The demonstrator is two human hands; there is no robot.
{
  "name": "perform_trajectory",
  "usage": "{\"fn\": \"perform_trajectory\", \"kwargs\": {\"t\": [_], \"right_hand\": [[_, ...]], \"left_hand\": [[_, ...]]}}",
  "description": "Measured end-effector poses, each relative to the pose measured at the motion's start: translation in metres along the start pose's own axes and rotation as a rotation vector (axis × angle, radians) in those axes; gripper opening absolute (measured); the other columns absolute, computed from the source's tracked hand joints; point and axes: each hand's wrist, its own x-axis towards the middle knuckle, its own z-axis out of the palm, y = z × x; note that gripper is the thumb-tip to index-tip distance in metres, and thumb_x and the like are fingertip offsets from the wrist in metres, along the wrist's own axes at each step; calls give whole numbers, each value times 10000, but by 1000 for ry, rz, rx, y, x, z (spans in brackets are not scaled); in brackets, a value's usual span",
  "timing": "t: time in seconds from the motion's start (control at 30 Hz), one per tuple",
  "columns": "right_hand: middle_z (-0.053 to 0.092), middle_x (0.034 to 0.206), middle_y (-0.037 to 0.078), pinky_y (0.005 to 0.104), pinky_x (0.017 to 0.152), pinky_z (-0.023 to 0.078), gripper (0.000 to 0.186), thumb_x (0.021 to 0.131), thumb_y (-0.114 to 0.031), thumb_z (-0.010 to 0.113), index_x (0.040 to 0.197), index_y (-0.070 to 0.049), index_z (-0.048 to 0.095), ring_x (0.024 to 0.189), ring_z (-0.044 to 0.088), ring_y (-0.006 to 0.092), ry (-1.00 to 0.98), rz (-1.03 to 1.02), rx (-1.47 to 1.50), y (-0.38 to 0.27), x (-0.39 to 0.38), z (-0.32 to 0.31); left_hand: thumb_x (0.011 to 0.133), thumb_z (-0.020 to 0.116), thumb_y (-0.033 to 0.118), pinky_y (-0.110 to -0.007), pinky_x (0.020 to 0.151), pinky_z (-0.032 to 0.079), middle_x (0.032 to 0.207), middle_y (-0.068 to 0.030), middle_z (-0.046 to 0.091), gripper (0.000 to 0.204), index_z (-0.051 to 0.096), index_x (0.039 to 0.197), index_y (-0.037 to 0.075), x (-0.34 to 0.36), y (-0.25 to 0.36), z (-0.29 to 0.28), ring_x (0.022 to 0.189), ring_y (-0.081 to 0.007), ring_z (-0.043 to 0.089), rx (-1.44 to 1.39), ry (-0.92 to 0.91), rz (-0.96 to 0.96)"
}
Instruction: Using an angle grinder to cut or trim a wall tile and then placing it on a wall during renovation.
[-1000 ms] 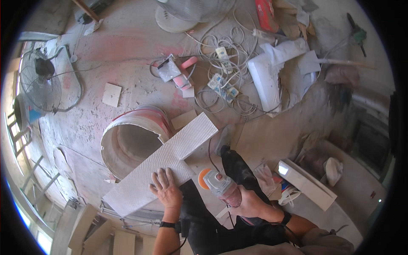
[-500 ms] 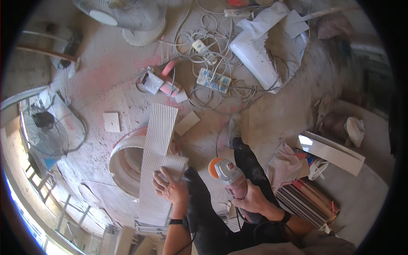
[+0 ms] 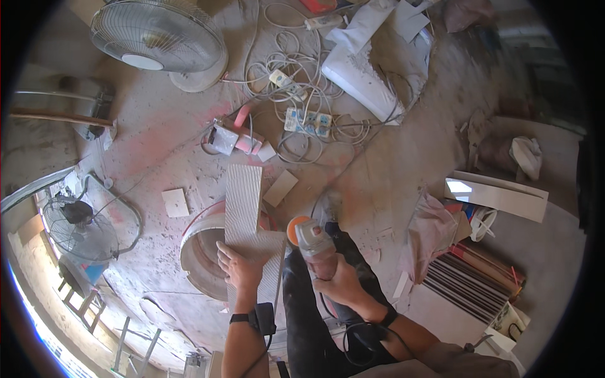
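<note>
A pale tile (image 3: 244, 196) with a ribbed face and a step cut in its right side lies across a round, whitish tub-like object (image 3: 194, 242). My left hand (image 3: 242, 268) is on the tile, palm down, with its fingers over the left edge; the thumb is hidden. My right hand (image 3: 343, 283) is closed around the body of an angle grinder (image 3: 315, 247) with an orange disc (image 3: 296, 230). The disc is just right of the tile's stepped part, close to its edge. Whether the disc spins cannot be made out.
Tangled cables with power strips (image 3: 307, 122) lie ahead, near a pink-handled power tool (image 3: 236, 137). Small tile offcuts (image 3: 175, 203) are scattered about. A large fan (image 3: 157, 38) stands far left, another fan (image 3: 82, 230) at left. Stacked boards (image 3: 469, 286) lie at right.
The grinder in my right hand has come left, nearer the tile. My left hand's fingers have shifted from the tile's face to its left edge. The whole view has also shifted.
</note>
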Motion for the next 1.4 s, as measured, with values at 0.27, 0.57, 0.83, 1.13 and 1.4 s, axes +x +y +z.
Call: {"fn": "perform_trajectory", "kwargs": {"t": [0.27,0.57,0.83,1.13,1.4], "right_hand": [[694,1087,294,417,920,551,734,713,-269,809,1264,103,499,1066,697,416,-56,131,-48,-24,14,29],[689,995,334,490,877,550,713,716,-283,772,1215,126,471,988,681,486,13,177,-76,-24,3,24],[690,969,328,477,869,555,697,710,-280,779,1198,117,481,969,692,476,73,150,-64,-22,-2,32],[690,1009,321,469,864,557,688,705,-283,794,1174,121,494,986,697,460,40,126,-34,-20,-5,35],[688,982,328,470,857,556,683,715,-292,785,1156,140,490,979,696,463,40,153,-30,-30,-4,32]], "left_hand": [[581,969,350,-707,1088,333,1636,-202,248,1426,38,1629,91,0,0,2,1503,-429,242,36,-8,-66],[583,966,429,-747,1075,321,1621,-210,282,1425,63,1628,79,1,4,1,1512,-404,255,53,-15,-60],[589,957,467,-730,1088,330,1629,-194,276,1427,58,1630,90,3,3,4,1516,-394,253,73,-33,-65],[624,954,422,-726,1098,329,1642,-181,255,1404,35,1631,85,1,5,-1,1521,-396,239,67,-65,-73],[631,951,415,-724,1095,334,1639,-184,260,1401,28,1631,84,0,7,-4,1515,-385,255,68,-79,-68]]}}
